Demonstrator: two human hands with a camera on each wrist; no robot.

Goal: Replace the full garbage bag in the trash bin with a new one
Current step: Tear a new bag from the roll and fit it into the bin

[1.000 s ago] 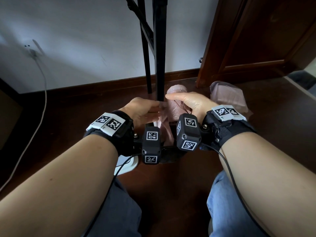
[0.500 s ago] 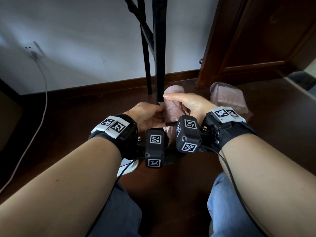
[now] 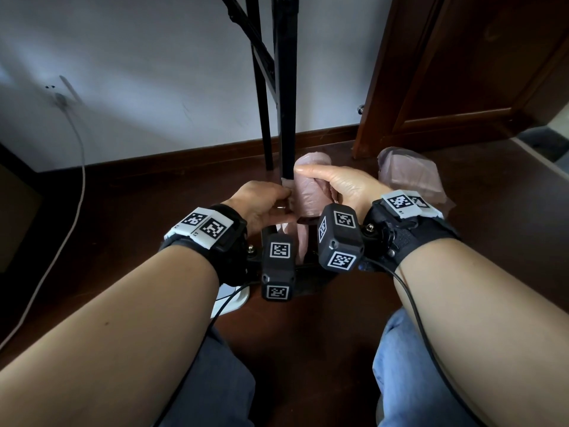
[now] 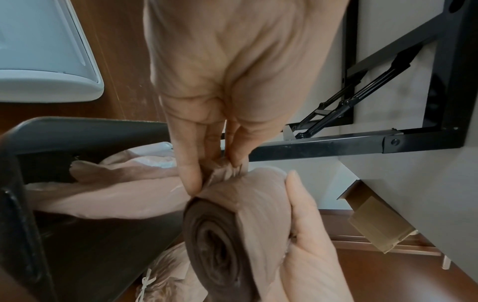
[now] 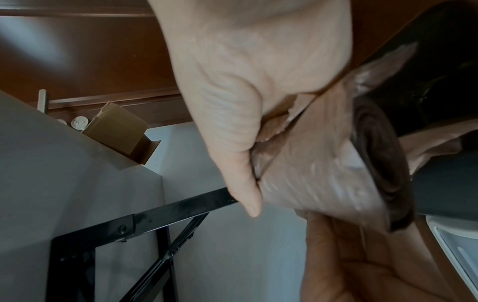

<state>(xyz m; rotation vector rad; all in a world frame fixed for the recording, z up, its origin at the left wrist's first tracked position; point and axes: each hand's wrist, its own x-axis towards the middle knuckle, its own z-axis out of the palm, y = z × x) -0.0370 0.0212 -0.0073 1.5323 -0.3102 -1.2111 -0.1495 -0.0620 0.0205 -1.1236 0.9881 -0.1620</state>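
Note:
My right hand (image 3: 345,186) grips a roll of pink garbage bags (image 3: 308,192), thumb along its top. The roll's dark spiral end shows in the left wrist view (image 4: 220,245) and the right wrist view (image 5: 380,163). My left hand (image 3: 264,204) pinches the roll's loose edge between thumb and fingers (image 4: 191,175). Below the hands stands the black trash bin (image 4: 90,126), with a loose pink bag (image 4: 116,194) draped into it. A full, tied pink bag (image 3: 409,177) lies on the floor to the right.
Black metal table legs (image 3: 286,87) rise just behind the roll. A white lid-like object (image 3: 231,300) lies left of the bin. A white cable (image 3: 77,155) hangs at the left wall. A brown door (image 3: 462,72) is at the right.
My left hand has shifted slightly right onto the roll's edge and now pinches its loose end. The right hand keeps the roll almost still.

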